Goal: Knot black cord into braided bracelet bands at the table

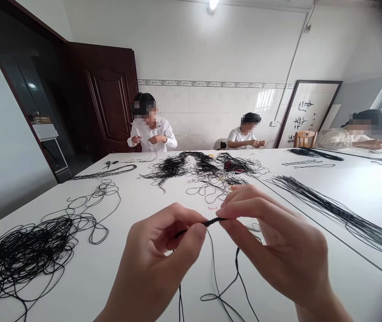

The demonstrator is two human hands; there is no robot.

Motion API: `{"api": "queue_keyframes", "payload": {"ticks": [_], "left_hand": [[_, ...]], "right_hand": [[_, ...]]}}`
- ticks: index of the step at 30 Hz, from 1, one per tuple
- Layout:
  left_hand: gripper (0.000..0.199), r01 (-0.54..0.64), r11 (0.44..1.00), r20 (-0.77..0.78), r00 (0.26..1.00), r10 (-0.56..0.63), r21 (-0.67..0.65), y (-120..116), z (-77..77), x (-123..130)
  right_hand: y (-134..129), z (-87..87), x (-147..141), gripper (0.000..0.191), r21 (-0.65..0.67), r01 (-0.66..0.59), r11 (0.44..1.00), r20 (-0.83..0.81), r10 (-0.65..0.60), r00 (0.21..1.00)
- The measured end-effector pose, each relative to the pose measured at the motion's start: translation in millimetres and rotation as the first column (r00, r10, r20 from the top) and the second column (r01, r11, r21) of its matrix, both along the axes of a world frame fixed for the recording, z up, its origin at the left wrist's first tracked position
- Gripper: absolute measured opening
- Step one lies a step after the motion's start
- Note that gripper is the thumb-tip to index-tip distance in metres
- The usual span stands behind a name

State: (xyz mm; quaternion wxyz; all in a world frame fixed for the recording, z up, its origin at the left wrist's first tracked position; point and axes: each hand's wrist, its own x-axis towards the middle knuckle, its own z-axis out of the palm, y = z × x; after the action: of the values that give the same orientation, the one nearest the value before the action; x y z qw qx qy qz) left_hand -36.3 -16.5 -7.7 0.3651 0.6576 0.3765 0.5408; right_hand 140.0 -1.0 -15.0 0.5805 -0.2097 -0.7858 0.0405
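A short black braided cord (pixel 214 220) is stretched between my two hands above the white table. My left hand (pixel 167 250) pinches its left part between thumb and forefinger, with more of the cord showing inside the curled fingers. At the cord's right part, my right hand (pixel 274 237) is closed in a pinch, thumb below and fingers above. Thin black strings (pixel 216 273) hang from the cord and below both hands. A small ring-like loop shows partly beside my right thumb.
Tangled black cord (pixel 33 250) lies on the white table (pixel 110 277) at the left. More piles (pixel 174 167) lie ahead, and a long straight bundle (pixel 338 212) at the right. Scissors (pixel 112 164) rest at the far left. Three people sit across the table, working with their hands.
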Motion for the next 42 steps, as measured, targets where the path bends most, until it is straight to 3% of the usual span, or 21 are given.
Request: {"api": "queue_keyframes", "payload": {"ticks": [6,12,25,37,42], "left_hand": [[0.016,-0.018,0.999,0.038,0.999,0.016,0.037,-2,-0.2,1],[0.014,-0.164,0.986,0.153,0.975,0.163,-0.010,-10,4.4,14],[0.010,-0.227,0.972,0.027,0.973,0.229,-0.052,-11,6.4,15],[0.016,-0.227,0.932,-0.136,0.952,0.273,0.283,-5,-0.1,9],[0.016,-0.231,0.919,-0.160,0.943,0.292,0.319,-7,-0.2,9]], "right_hand": [[0,0.7,0,0.024,0.002,0.002,1.000,0.001,-0.002,1.000],[-1,0.9,-1,0.023,0.014,-0.002,1.000,0.004,0.001,1.000],[-2,1.6,-1,0.023,0.011,-0.004,1.000,0.006,0.004,1.000],[-4,2.8,-3,0.019,-0.004,0.038,0.999,0.055,-0.038,0.998],[-6,2.8,-2,0.018,0.001,0.048,0.999,0.062,-0.048,0.997]]}}
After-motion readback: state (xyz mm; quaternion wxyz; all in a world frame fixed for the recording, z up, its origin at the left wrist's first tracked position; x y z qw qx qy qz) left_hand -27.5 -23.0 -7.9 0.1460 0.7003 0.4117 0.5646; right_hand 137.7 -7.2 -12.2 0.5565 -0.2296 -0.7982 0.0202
